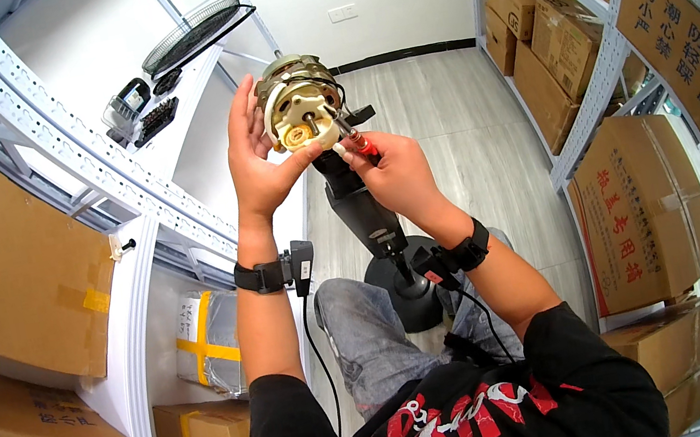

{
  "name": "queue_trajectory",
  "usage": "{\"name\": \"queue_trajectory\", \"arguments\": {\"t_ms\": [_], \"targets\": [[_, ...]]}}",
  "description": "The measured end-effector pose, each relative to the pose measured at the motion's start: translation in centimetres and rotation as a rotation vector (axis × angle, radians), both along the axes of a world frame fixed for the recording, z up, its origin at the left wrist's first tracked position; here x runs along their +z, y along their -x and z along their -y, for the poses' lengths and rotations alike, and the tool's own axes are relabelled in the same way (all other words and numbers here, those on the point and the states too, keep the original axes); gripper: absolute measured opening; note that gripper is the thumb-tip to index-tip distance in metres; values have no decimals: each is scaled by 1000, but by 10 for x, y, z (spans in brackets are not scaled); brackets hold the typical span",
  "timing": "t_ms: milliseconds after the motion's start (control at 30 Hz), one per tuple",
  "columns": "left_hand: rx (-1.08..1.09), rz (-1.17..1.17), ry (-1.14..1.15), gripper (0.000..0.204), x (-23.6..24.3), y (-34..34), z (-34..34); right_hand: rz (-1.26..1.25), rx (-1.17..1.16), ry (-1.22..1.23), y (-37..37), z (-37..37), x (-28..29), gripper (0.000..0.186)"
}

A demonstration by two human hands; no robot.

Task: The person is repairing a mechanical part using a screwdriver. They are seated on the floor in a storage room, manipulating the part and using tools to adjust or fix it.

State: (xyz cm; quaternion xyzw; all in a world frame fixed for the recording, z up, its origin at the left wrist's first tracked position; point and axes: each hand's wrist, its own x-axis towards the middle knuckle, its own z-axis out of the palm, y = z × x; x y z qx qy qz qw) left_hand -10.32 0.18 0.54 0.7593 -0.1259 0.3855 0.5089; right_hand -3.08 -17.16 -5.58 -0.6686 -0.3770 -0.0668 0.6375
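The bare motor (297,78) of a pedestal fan, metal with a cream plastic gear housing, sits atop its black stand (369,220). My left hand (256,174) grips the motor from the left, thumb along the lower rim of the housing. Between the fingers of my right hand (398,174) is a red-handled screwdriver (363,145), its shaft slanting up to the housing's right side. Whether its tip sits on a screw is too small to tell. A yellowish round part (298,137) shows inside the housing. The round black base (411,301) stands on the floor between my legs.
On the white shelf at left lie a fan grille (191,36), a dark tray of small parts (156,121) and a black-and-clear item (131,100). Cardboard boxes (643,209) fill the right rack. More boxes (11,259) stand at left. Cables hang from both wrist straps.
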Motion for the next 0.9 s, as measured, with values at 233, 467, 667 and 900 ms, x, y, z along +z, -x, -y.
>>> {"name": "queue_trajectory", "arguments": {"t_ms": [233,467,667,900], "targets": [[-12,7,-12,111,1,2,0,114,-33,67,3,-1,10,15],[-86,-21,25,107,0,2,0,-239,179,-53,-1,-7,0,13],[-73,-6,49,103,-1,1,2,-313,187,-107,0,-15,-6,16],[-85,28,29,103,-5,-1,-2,-374,205,-121,0,-15,-5,16]]}}
